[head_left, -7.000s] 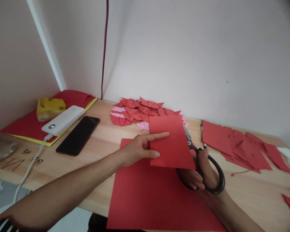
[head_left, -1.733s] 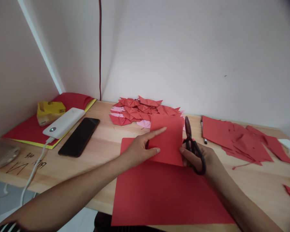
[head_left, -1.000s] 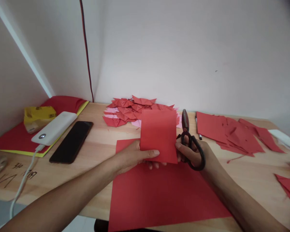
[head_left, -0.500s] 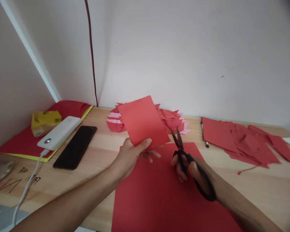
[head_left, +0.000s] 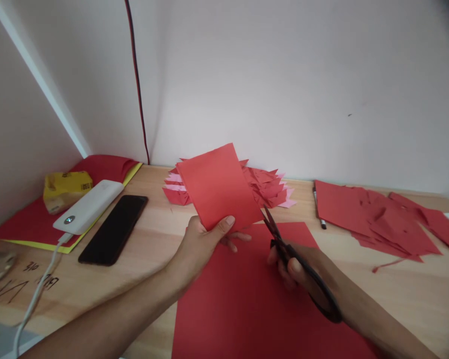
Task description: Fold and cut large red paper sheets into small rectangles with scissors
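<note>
My left hand [head_left: 209, 244] pinches a folded red paper [head_left: 220, 184] by its lower edge, thumb on top and fingers beneath. The paper is tilted and raised above the table. My right hand [head_left: 299, 269] grips black-handled scissors [head_left: 310, 286], with the thumb and fingers at the handles. Their blades are slightly parted and point up at the paper's lower right corner; whether they touch it I cannot tell. Under both hands lies a large red sheet [head_left: 243, 309]. Behind the held paper sit pink and red folded paper pieces [head_left: 265, 187], partly hidden by it.
To the left are a black phone [head_left: 114, 229], a white power bank [head_left: 90, 207] with a white cable [head_left: 41, 289], and a yellow packet [head_left: 67, 187] on red and yellow sheets. At right lie red paper cuttings [head_left: 392, 219] and a marker pen [head_left: 319, 209]. A wall [head_left: 284, 89] stands behind.
The scissor blades have come closer together, and the scissors sit slightly lower. The held paper has shifted a little left and up, its folded layers now showing at the left edge.
</note>
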Tool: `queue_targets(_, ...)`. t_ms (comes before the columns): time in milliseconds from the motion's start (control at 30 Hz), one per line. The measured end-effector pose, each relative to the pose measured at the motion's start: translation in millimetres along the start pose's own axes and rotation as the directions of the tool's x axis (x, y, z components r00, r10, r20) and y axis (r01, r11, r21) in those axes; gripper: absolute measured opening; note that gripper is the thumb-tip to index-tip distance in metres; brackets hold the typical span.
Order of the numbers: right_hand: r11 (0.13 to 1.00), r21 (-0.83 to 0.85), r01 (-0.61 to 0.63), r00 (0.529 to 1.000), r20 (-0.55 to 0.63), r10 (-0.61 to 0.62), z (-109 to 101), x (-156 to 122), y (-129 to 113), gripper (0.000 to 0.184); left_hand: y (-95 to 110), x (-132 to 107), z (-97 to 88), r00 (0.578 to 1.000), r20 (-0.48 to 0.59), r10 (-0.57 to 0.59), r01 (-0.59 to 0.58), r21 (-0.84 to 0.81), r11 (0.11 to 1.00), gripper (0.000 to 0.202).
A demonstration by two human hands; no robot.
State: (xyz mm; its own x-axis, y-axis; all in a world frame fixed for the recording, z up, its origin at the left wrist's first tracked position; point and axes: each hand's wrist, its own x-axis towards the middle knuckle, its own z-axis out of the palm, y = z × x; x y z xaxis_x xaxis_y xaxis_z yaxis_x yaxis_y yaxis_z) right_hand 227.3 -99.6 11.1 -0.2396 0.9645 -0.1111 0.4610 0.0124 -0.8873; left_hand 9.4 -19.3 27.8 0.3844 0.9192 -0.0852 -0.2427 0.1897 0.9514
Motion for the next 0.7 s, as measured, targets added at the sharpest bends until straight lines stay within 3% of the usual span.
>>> queue_targets(200,0.999,-0.021,-0.042,0.999,-0.033,0.041,2,-1,-18,0.056,-3,-2,0.8,1.000,0.009,-0.023,0.023,0.016,1.000,0.029)
queue_targets(467,0.997,0.000,-0.075,0.997,-0.012,0.075,4,2,-7,0.058,-4,-3,1.0,0.999,0.032,-0.039,0.039,0.012,0.999,0.029)
queue_targets(700,0.994,0.043,-0.100,0.992,-0.068,0.103,8,1,-12,0.054,-3,-3,1.8,0.999,0.026,-0.046,0.046,-0.005,0.999,0.029)
